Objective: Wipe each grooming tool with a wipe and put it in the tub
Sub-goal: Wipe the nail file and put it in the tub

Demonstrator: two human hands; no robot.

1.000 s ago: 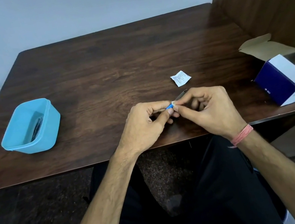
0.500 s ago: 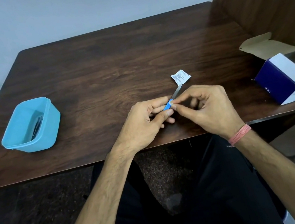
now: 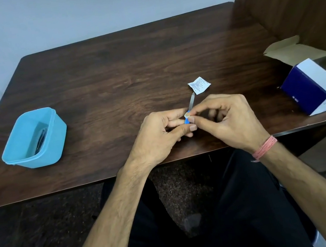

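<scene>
We are mid-wipe: our left hand (image 3: 159, 132) pinches the blue-handled tool (image 3: 190, 108) while our right hand (image 3: 228, 119) fingers (image 3: 193, 112) clamp a small wipe (image 3: 186, 115) around it. Next, likely carry it well left to the tub (image 3: 33, 138).

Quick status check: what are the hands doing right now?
Left hand holds blue-handled tool. Right hand pinches wipe on it. Tub at left, path clear.
</scene>
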